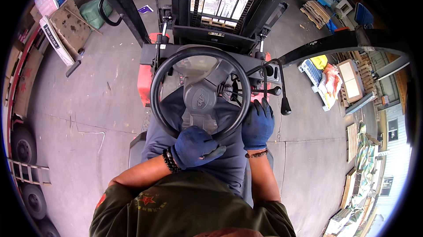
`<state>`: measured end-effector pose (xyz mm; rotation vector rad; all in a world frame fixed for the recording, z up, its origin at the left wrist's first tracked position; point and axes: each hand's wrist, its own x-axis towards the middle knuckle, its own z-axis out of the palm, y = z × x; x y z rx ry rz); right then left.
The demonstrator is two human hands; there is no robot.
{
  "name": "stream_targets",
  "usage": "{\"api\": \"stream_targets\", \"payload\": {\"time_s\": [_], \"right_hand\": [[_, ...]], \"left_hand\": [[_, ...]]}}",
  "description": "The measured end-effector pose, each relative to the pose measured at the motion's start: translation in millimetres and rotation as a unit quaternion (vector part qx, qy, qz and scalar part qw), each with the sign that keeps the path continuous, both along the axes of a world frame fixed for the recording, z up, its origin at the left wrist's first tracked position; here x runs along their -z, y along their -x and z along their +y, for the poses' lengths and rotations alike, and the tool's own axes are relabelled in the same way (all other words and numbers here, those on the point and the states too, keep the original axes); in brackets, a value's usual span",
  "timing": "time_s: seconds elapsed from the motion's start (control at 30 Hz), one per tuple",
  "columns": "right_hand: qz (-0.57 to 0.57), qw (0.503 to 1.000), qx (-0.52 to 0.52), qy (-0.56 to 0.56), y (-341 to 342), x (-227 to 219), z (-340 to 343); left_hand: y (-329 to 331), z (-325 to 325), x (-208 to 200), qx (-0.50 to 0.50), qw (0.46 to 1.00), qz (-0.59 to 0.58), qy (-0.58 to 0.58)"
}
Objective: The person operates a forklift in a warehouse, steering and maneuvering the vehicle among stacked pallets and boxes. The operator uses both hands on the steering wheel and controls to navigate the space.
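I sit on a forklift and look down at its black steering wheel [155, 85]. My left hand [194, 146], in a blue glove, is closed around the knob at the wheel's lower rim. My right hand [257, 122], also gloved in blue, lies flat on my right thigh, fingers together, just under the black control levers [284, 100]. It holds nothing. A bead bracelet sits on each wrist. My lap in blue trousers [229, 118] shows through the wheel.
The forklift mast [216, 3] rises ahead with a wooden pallet behind it. A truck's wheels [26, 149] and boards lie at the left. Pallets, crates and sacks [328, 80] stand on the concrete at the right.
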<state>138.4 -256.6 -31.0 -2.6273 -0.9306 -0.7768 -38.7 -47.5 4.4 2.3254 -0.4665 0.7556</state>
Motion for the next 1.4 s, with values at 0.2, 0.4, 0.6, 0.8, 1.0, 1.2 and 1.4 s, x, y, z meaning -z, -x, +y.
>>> {"api": "stream_targets", "payload": {"time_s": [0.2,0.4,0.6,0.8,1.0,1.2,1.4], "right_hand": [[0.011,1.000,0.006,-0.003,7.5,-2.2,78.1],[0.023,0.999,0.039,-0.013,-16.9,17.6,168.3],[-0.003,0.997,0.068,-0.038,-19.8,28.9,200.2],[-0.005,0.997,0.054,-0.056,-16.7,14.2,210.2],[0.001,0.997,0.065,-0.046,-16.9,17.2,208.2],[0.004,0.996,0.074,-0.044,-18.5,13.2,201.2],[0.012,0.997,0.075,-0.026,-36.4,32.6,218.6]], "left_hand": [[0.9,80.0,16.7,0.001,1.000,0.020,0.015],[-13.6,163.3,35.8,-0.010,0.999,0.047,0.011],[-27.8,179.1,29.8,0.039,0.999,-0.004,0.028],[-20.8,190.4,33.0,0.036,0.999,0.005,0.027],[-21.3,183.1,27.5,0.042,0.999,0.000,0.032],[-30.5,184.1,29.2,0.053,0.998,0.027,-0.004],[-50.8,185.4,42.7,0.066,0.998,0.005,0.019]]}}
